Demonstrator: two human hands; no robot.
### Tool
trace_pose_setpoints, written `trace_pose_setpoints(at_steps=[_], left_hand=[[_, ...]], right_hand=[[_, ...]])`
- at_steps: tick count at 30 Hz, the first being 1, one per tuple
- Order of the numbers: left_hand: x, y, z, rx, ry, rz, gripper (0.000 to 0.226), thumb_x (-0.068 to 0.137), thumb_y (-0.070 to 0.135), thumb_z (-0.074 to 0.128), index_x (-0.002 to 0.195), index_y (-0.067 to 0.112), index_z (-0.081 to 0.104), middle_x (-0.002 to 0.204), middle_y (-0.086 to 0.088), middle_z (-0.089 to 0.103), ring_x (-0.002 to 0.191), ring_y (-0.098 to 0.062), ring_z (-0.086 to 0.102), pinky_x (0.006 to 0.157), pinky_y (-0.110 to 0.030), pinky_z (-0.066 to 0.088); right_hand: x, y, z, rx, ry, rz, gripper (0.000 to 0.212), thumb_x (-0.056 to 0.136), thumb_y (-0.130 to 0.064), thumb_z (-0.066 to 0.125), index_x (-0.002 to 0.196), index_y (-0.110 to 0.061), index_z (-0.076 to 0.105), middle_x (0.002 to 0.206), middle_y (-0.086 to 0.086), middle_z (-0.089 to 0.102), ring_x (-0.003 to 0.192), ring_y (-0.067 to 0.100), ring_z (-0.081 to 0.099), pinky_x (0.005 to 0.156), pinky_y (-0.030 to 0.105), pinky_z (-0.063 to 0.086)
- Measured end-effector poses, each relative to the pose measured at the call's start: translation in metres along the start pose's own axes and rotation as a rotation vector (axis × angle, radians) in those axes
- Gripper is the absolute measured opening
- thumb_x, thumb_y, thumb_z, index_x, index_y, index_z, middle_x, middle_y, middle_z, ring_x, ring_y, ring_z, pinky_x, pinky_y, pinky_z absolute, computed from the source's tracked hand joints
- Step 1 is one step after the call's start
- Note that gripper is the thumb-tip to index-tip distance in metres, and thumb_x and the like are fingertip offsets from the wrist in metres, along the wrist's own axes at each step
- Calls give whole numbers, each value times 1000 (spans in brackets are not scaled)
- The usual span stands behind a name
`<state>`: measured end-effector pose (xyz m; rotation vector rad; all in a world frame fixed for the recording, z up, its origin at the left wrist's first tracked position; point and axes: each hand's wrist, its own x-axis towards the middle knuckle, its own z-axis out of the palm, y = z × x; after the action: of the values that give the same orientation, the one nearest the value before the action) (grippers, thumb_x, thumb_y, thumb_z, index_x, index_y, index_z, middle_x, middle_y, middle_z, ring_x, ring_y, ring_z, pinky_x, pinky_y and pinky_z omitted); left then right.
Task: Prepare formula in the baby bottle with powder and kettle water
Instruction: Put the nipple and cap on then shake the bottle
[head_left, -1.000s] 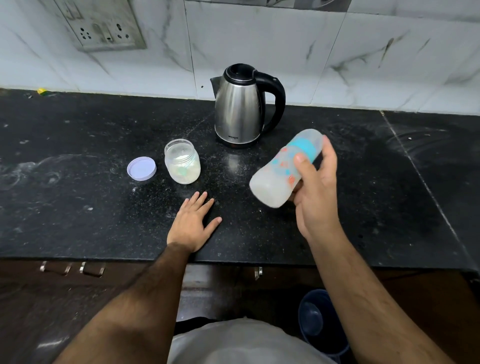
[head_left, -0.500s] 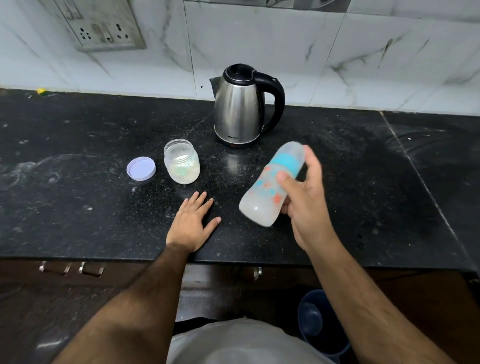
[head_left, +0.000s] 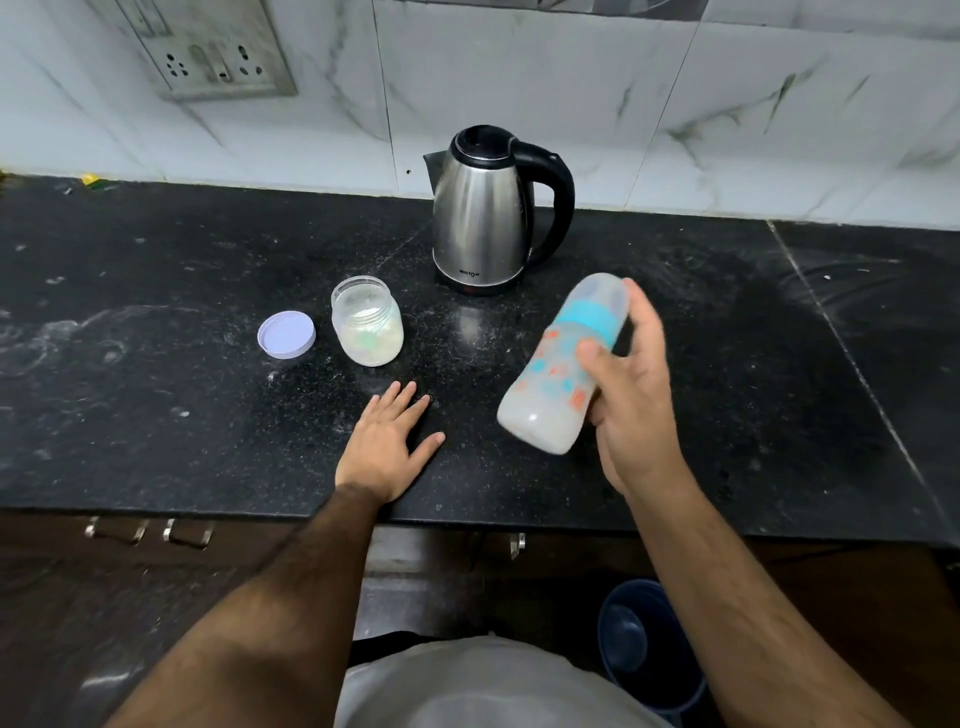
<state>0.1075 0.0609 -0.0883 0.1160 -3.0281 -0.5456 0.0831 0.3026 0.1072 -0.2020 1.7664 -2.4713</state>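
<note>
1. Our left hand (head_left: 388, 446) lay flat and open on the black countertop (head_left: 156, 405), near the open powder jar (head_left: 367, 321) and its lilac lid (head_left: 286, 334).
2. Our right hand (head_left: 631, 402) gripped the capped baby bottle (head_left: 563, 364) in the air before the steel kettle (head_left: 483, 218).
3. Its long axis tilted, base toward us and lower left, cap toward the wall.
4. We judged a loose teal collar could leak milky formula, or the bottle could slip.

Dim, cool indoor light, wide-angle view

Soft glare marks the kettle (head_left: 480, 218) and the black countertop (head_left: 156, 389) before it; the baby bottle (head_left: 563, 364) is motion-blurred, and lines bow toward the frame edges.
</note>
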Motion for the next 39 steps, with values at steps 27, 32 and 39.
trace_pose_setpoints(at_steps=[27,32,39], left_hand=[[0,-1,2,9,1,1,80,87,70,24,147,22,42,160,-1,28,151,-16,14,124,-34,6],[1,-2,2,11,4,2,79,87,70,24,147,22,42,160,-1,28,151,-16,14,124,-34,6],[0,-1,1,6,-6,3,81,86,70,22,148,21,41,160,-1,28,151,-16,13,124,-35,6]], right_hand=[[-2,3,7,-30,-24,85,70,91,-13,61,150,-28,26,104,-6,74,91,13,72,77,36,59],[-1,0,7,7,10,44,68,91,-12,60,149,-26,29,109,-5,71,93,16,71,78,38,58],[-9,1,9,-50,-99,138,72,89,-11,62,149,-31,27,116,5,69,96,18,72,76,36,59]])
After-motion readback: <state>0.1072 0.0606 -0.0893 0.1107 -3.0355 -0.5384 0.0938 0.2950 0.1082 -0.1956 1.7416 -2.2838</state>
